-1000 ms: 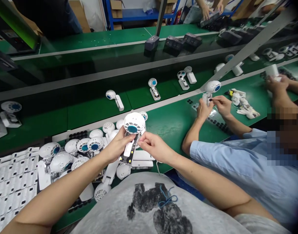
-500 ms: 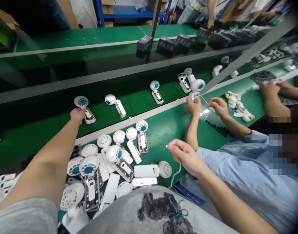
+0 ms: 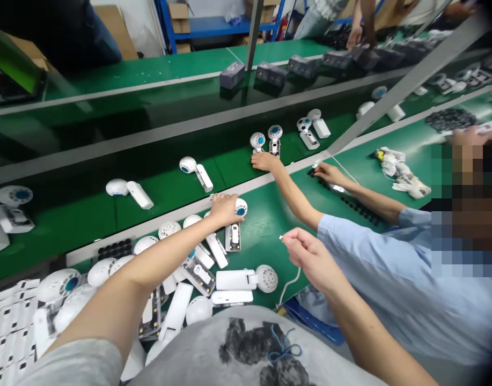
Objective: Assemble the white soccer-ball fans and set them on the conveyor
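My left hand [image 3: 225,209] reaches over the upper edge of the pile, its fingers at a white fan with a blue centre [image 3: 240,208] whose clear body shows below; whether it grips the fan is not plain. My right hand [image 3: 306,254] pinches the small white plug of a cable [image 3: 289,284] over the green table [image 3: 265,220]. Between my arms lie several white handheld fans, among them one with a round grille [image 3: 266,279] and one with an open circuit body [image 3: 199,276].
Fans lie on the green conveyor [image 3: 165,182] beyond a metal rail [image 3: 265,181]. At right, a co-worker in a blue sleeve [image 3: 350,230] reaches to the belt. Black round pieces [image 3: 115,249] and white parts [image 3: 12,321] sit at left; gloves [image 3: 402,174] lie at right.
My left hand has moved right from a fan on the conveyor to the fan at the pile's edge. The co-worker's fan is now down on the belt. My right hand has barely shifted.
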Tool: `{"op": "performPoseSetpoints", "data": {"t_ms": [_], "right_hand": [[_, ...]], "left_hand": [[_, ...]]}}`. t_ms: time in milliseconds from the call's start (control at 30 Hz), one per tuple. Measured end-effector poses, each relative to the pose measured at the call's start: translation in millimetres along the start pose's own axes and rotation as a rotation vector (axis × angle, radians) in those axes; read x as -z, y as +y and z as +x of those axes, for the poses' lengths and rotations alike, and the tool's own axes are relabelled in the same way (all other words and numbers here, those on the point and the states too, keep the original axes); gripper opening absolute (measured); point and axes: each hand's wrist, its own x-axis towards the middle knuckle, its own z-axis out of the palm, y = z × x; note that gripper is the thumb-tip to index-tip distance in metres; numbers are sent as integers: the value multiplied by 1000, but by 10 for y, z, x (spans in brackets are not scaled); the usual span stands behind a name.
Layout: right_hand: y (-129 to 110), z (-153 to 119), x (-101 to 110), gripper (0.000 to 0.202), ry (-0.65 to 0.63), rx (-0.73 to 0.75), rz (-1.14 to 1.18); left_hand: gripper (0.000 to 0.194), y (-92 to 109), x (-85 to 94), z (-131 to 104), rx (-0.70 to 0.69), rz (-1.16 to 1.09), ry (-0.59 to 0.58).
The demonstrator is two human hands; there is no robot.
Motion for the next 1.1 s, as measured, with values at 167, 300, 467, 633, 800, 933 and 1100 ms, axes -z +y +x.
{"op": "performPoseSetpoints", "data": {"t_ms": [167, 300, 467, 633, 800, 933, 1100], "right_hand": [[35, -187, 91, 31, 15, 59, 37], [-42, -306, 21, 28, -2, 127, 36], [-211, -420, -300, 20, -185, 231, -61], [-317, -526, -683, 13, -332, 310, -163], [-310, -574, -867, 11, -385, 301, -188], [-304, -583, -899, 13, -465, 239, -156], [-301, -592, -918, 10, -457, 301, -357]], "left_hand": [[63, 92, -78, 53, -35, -153, 57], [68, 355, 217, -283, -114, -402, 166], [60, 710, 606, -979, -46, -1252, 234], [44, 765, 634, -1467, 44, -1377, 225], [51, 727, 636, -1662, -70, -1353, 289], [57, 712, 691, -1733, -147, -1237, 293], [62, 655, 705, -1756, -309, -993, 245]]}}
